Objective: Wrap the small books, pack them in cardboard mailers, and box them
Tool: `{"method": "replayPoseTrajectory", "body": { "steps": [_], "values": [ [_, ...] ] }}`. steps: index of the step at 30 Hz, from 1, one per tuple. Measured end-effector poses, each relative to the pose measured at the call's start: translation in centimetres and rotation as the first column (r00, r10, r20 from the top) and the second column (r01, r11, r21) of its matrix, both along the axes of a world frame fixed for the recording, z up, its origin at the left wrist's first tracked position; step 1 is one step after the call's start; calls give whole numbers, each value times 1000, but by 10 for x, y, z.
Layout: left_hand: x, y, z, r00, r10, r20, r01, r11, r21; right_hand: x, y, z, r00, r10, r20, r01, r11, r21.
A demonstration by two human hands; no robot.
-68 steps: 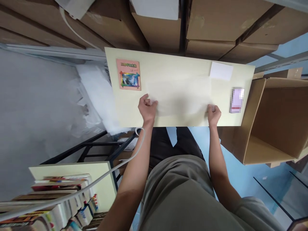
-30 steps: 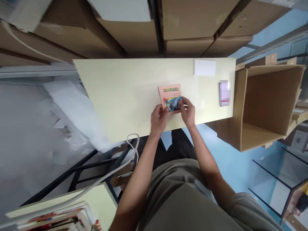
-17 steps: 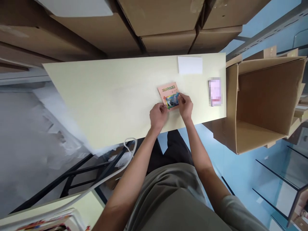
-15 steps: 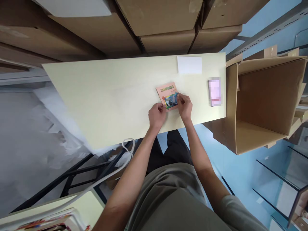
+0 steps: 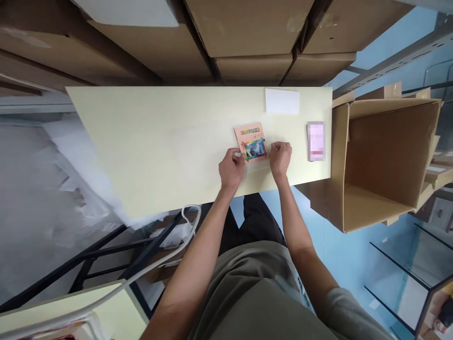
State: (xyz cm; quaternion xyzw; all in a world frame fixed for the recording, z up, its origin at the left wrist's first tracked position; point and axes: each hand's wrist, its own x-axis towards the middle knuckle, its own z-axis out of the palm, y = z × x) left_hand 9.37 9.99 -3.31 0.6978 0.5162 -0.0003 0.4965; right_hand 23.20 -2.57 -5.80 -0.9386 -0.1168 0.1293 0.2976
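Observation:
A small pink booklet [image 5: 250,132] with a colourful picture and greenish lettering on its front lies on the pale table, slightly tilted. At its lower left corner, my left hand [image 5: 231,169] has thumb and fingers closed on the edge. My right hand [image 5: 281,158] is just right of the booklet, a small gap from its right edge. Its fingertips are pressed together; whether anything thin is between them is hidden.
A white sheet or card [image 5: 282,101] lies near the table's [image 5: 159,141] back edge. A pinkish, blurred stack [image 5: 316,141] lies at the right end. Beyond stands an open cardboard box [image 5: 385,156]. Closed cartons [image 5: 251,33] line the back. A white cable [image 5: 152,269] hangs at lower left.
My right hand has come off the booklet's right edge and moved a little to the right. The left hand stays at the lower left corner. The view has shifted slightly.

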Motion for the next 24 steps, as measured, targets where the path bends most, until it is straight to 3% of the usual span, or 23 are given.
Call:
{"method": "replayPoseTrajectory", "body": {
  "steps": [6, 10, 14, 20, 24],
  "values": [
    [2, -10, -4, 996, 81, 44, -81, 997, -2, -15, 5, 27, 984, 150, 97, -158, 985, 74],
    [0, -13, -12, 995, 89, 39, -92, 993, 72, -27, 15, 40, 970, 215, 115, -226, 970, 90],
    [-5, -8, -16, 991, 117, 69, -124, 987, 99, -33, 21, 43, 975, 201, 94, -209, 975, 78],
    [-2, 3, -5, 918, 29, 396, -47, 998, 36, -43, 28, 48, 951, 282, 128, -287, 957, 27],
    [15, 6, 3, 919, 27, 393, -4, 998, -57, -51, 33, 33, 915, 373, 156, -372, 928, -37]
  ]
}}
